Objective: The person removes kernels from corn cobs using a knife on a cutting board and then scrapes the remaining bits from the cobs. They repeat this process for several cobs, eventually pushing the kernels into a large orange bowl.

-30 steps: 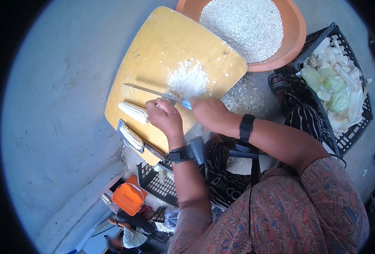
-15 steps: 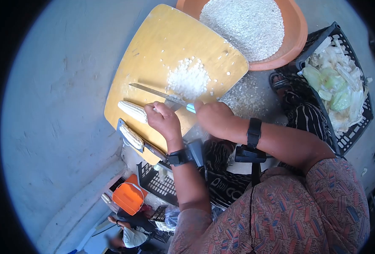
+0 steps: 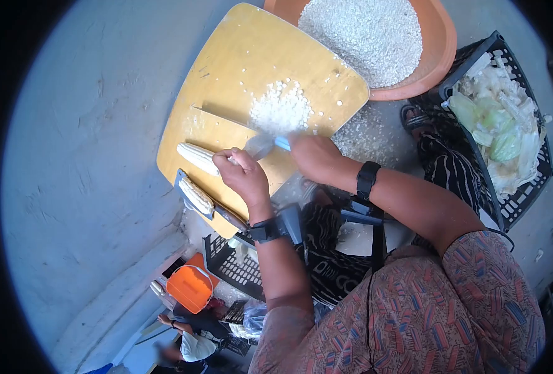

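Note:
My left hand point(image 3: 246, 176) is closed around one end of a white ear of corn point(image 3: 197, 157), which lies along the yellow board point(image 3: 226, 68). In my right hand point(image 3: 316, 159) is a knife point(image 3: 282, 143) with a light blue handle; its long blade reaches left across the board, partly smeared by motion. A pile of loose white kernels point(image 3: 281, 109) sits just beyond the blade. Nearer the board's left edge, another ear of corn point(image 3: 197, 196) rests on the wide blade of a cleaver point(image 3: 231, 218) with a brown handle.
A large terracotta-coloured basin point(image 3: 440, 59) full of white kernels stands beyond the board. On the right is a black crate point(image 3: 526, 196) with husks. Another black crate point(image 3: 233, 269) and an orange bucket point(image 3: 189, 290) stand lower left, near another person point(image 3: 195, 346). Scattered kernels litter the floor.
The knife blade has tilted and shifted slightly up the board, away from the ear of corn. My right forearm has moved a little; my left hand keeps its hold on the corn.

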Available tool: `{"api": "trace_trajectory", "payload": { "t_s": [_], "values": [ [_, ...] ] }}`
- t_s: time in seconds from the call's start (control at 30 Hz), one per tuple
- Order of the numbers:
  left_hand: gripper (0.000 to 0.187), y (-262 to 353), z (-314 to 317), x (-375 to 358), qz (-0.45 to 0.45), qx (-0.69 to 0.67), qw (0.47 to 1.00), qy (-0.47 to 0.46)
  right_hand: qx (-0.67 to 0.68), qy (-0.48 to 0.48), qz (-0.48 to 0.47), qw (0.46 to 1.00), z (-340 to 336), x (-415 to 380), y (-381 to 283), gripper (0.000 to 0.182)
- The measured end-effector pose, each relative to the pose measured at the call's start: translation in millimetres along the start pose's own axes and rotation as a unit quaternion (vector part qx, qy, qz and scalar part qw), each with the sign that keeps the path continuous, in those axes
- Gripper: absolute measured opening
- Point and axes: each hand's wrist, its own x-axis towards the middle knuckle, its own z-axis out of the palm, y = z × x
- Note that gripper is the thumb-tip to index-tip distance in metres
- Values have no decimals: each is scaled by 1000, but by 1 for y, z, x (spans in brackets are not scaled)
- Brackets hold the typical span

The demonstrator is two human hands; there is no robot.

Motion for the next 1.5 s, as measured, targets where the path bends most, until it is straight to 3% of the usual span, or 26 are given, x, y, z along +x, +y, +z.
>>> {"api": "trace_trajectory", "payload": {
  "t_s": [0.07, 0.2, 0.27, 0.57, 0.8, 0.93, 1.0, 1.1, 1.13, 1.27, 1.43, 1.5],
  "values": [
    [14, -7, -1, 2, -1, -9, 1000, 3, 2, 90, -47, 995, 2, -10, -2, 16],
    [16, -10, -5, 1, -18, -49, 999, -5, -15, 61, -47, 997, -23, -24, -19, 16],
    [15, -9, -5, -1, -7, -49, 999, -6, 9, 1, -28, 1000, -35, -31, -26, 20],
    [19, -3, -2, -8, 28, -7, 1000, 10, -23, -20, -41, 999, -50, -71, -28, 20],
    [21, 8, 1, -10, 101, 27, 994, 12, -69, -18, -37, 997, -42, -61, -24, 25],
    [20, 12, 2, -11, 95, 41, 995, 5, -48, 14, -47, 998, -33, -46, -24, 20],
    [19, 18, 6, -15, 157, 68, 985, 12, -37, 24, -43, 998, -29, -36, -22, 18],
    [17, 20, 11, -17, 172, 87, 981, 16, -42, 65, -51, 996, -24, -29, -20, 13],
    [17, 21, 10, -17, 135, 76, 988, 6, -27, 48, -42, 998, -26, -30, -21, 12],
    [20, 21, 13, -14, 172, 104, 979, 28, -31, 51, -53, 997, -29, -40, -20, 14],
    [25, 12, 7, -1, 48, 73, 996, 17, -42, -17, -13, 999, -39, -57, -18, 19],
    [25, 12, 10, -1, 64, 50, 996, 24, -56, -18, -14, 998, -38, -54, -17, 21]
  ]
}}
